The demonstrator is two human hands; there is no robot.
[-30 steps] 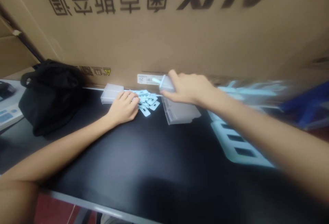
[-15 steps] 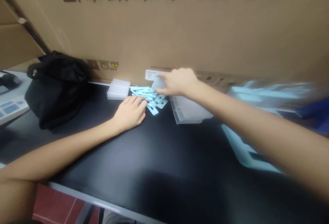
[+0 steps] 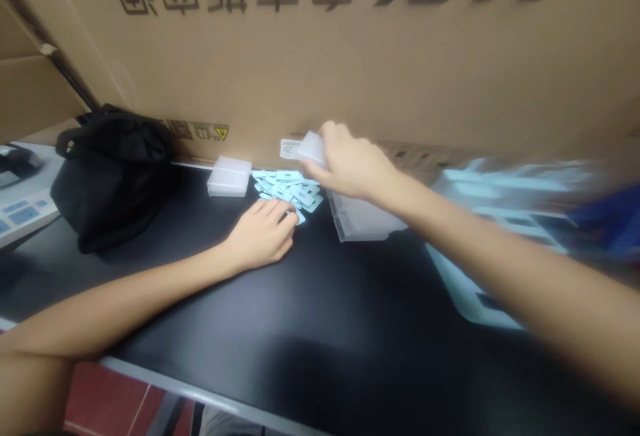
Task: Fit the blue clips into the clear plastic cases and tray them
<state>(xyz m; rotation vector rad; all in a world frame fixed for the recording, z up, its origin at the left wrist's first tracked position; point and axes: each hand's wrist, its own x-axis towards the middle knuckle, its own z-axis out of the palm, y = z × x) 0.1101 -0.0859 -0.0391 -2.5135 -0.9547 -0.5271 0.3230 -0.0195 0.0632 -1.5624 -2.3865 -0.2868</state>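
Observation:
My right hand (image 3: 350,161) is closed around a small translucent plastic box (image 3: 312,148), raised above the far side of the table and tilted. Below it lies a loose pile of light blue flat tags (image 3: 287,186), each with a small slot or dark mark. My left hand (image 3: 263,233) rests at the near edge of the pile, fingers extended and lying low, touching or almost touching the front tags. Its fingertips are partly hidden. Left of the pile sits a closed-looking translucent box (image 3: 229,177). More translucent boxes (image 3: 365,219) lie right of it, partly under my right forearm.
A large cardboard box (image 3: 250,69) stands along the back of the black table (image 3: 320,309). At left are a black bag (image 3: 113,183) and a white device with blue keys (image 3: 25,213). A light blue tray (image 3: 460,289) and blurred plastic-wrapped items (image 3: 510,179) lie at right.
The box in my right hand has turned and risen slightly; it looked bluish and now looks whitish clear. My left hand has shifted a little right and nearer. The tag pile looks rearranged.

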